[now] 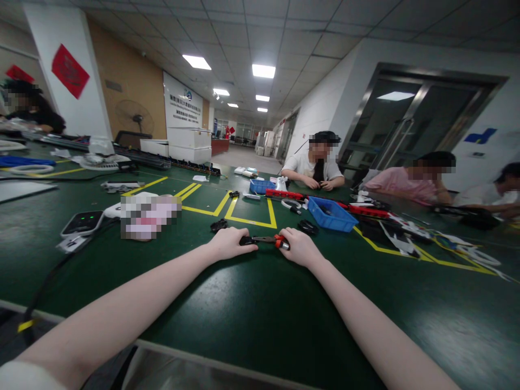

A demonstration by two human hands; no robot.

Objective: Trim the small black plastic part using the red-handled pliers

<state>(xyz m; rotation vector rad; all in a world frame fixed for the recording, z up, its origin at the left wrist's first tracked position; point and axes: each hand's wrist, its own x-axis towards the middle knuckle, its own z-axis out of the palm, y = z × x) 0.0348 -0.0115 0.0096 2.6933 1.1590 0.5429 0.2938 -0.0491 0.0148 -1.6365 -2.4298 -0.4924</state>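
My right hand [299, 247] is closed round the red and black handles of a pair of pliers [281, 242], whose metal jaws point left. Their tips meet a small black part [247, 240] pinched between the fingers of my left hand [231, 243]. Both hands are just above the green table [239, 303]. Behind my left hand lies a small black piece [218, 225], and another black piece [307, 227] lies behind my right hand.
A blue bin [331, 215] stands beyond my right hand, near red strips and cables. To the left lie a white device [82, 222] and a blurred pinkish item [150, 216]. Several people sit around the table.
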